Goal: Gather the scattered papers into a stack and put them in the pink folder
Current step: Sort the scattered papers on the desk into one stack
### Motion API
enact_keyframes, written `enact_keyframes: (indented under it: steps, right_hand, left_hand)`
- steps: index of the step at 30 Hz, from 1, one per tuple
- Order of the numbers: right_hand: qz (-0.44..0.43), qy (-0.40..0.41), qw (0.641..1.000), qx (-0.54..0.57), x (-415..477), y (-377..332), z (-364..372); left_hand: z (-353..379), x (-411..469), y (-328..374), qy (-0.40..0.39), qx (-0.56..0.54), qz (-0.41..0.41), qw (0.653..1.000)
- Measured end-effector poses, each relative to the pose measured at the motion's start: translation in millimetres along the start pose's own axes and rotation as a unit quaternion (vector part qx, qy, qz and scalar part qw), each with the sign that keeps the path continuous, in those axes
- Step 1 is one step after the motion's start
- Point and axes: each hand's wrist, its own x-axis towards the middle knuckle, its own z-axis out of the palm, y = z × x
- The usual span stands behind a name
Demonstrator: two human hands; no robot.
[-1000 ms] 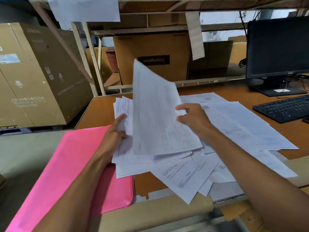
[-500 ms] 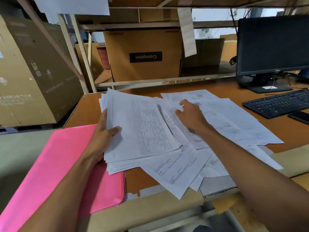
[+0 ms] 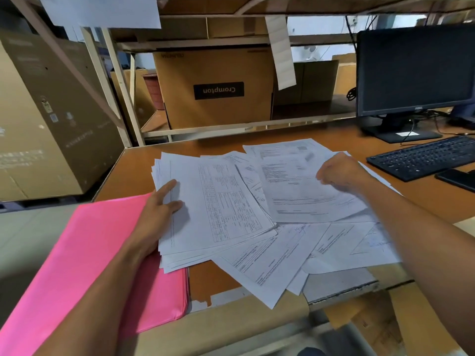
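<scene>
Loosely fanned white printed papers, pink folder

The scene is seen through a single wide-angle camera worn on the head, placed above the near edge of the desk and directed forward and down. The papers at the middle of the desk are viewed from close range. The far edge, the shelving behind it and the monitor at the far right corner are caught higher up.
</scene>
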Motion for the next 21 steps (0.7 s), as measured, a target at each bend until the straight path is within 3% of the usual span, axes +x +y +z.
enact_keyframes:
  steps: [2, 4, 8, 9, 13, 19, 21]
  right_hand:
    - [-0.038, 0.073, 0.991, 0.108, 1.5, -1.0, -2.6]
    - [-0.092, 0.108, 0.956, 0.257, 0.8, -6.8, -11.3]
    - [-0.117, 0.057, 0.857, 0.498, -13.6, -25.0, -27.7]
    - [-0.116, 0.046, 0.855, 0.503, -13.7, -28.0, -23.2]
    - [-0.184, 0.083, 0.935, 0.293, -23.3, -40.9, 14.0]
    - [-0.243, -0.022, 0.939, 0.241, -51.7, -69.3, 72.4]
    - [-0.246, -0.042, 0.942, 0.223, -59.7, -78.9, 87.3]
  left_hand:
    - [-0.7, -0.2, 1.7, 0.001, -0.041, -0.026, 0.999]
    - [0.0, -1.8, 4.5, 0.005, -0.058, -0.028, 0.998]
    - [-2.0, -2.7, 6.9, 0.016, -0.083, -0.016, 0.996]
    - [-2.7, -2.9, 6.8, 0.023, -0.070, -0.012, 0.997]
    - [-2.4, -3.3, 7.8, 0.015, -0.029, 0.000, 0.999]
    - [3.1, -11.0, 14.5, 0.029, -0.035, 0.020, 0.999]
    - [7.8, -13.7, 20.1, 0.036, -0.093, 0.003, 0.995]
